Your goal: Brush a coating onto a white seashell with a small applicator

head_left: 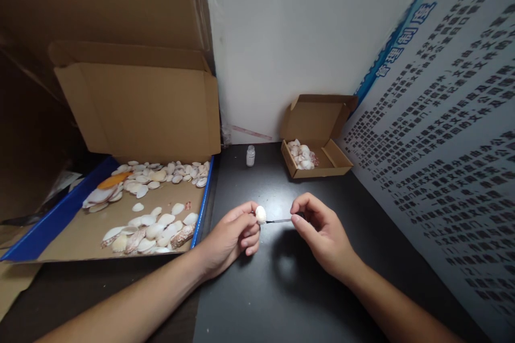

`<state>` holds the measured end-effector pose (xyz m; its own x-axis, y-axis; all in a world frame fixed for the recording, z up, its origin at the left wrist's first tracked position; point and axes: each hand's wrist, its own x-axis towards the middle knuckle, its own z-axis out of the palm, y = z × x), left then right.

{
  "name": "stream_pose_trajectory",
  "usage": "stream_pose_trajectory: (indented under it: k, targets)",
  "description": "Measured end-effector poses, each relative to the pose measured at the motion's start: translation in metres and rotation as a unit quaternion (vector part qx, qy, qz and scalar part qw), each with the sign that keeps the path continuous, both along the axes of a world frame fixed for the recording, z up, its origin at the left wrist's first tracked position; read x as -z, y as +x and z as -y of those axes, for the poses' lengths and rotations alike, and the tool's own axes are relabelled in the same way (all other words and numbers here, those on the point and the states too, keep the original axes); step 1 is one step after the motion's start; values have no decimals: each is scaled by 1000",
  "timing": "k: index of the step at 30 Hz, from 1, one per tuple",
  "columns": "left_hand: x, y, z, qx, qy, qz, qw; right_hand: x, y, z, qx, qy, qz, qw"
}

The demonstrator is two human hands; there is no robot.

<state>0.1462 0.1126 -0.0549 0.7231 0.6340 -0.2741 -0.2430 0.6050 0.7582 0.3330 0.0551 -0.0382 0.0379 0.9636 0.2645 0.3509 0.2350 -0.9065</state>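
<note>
Head view: left hand (235, 233) pinches a white shell (261, 215), centre of frame. Right hand (326, 236) grips a thin brush-like tool (280, 220), dark tip at the shell's edge; contact unclear. Looks mid-job on this one shell. Loose shells (155, 230) in two groups in the large box (52, 220), lower left; another pile (301, 156) in the small box (322, 173), right of centre. Can't tell which are finished. Bottle (250, 158), upper centre: label unreadable. Poster (406, 37), upper right: heading 管理制度, body text mostly illegible. No brands visible.
</note>
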Motion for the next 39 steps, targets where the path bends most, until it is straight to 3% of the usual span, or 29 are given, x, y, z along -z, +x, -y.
stream_pose_trajectory:
  k: [3, 9, 15, 21, 27, 32, 39]
  targets:
    - [0, 0, 0, 0, 2, -4, 1000, 0, -1, 1, -29, -9, -16, 999]
    - [1, 0, 0, 2, 1, 0, 1000, -1, -2, -1, 10, -20, 26, 999]
    - [-1, 0, 0, -2, -2, 7, 1000, -1, -2, 1, -23, -16, -16, 999]
    - [-1, -1, 0, 4, 1, 7, 1000, -1, -3, -1, 20, -18, 28, 999]
    - [-2, -1, 1, 3, -2, 2, 1000, -2, 0, 0, -14, -11, -30, 999]
    - [-2, 0, 0, 2, -4, 4, 1000, -3, -3, -1, 6, -24, 20, 1000]
    - [-3, -1, 1, 1, -9, 8, 1000, -3, -3, 1, -6, -24, 6, 1000]
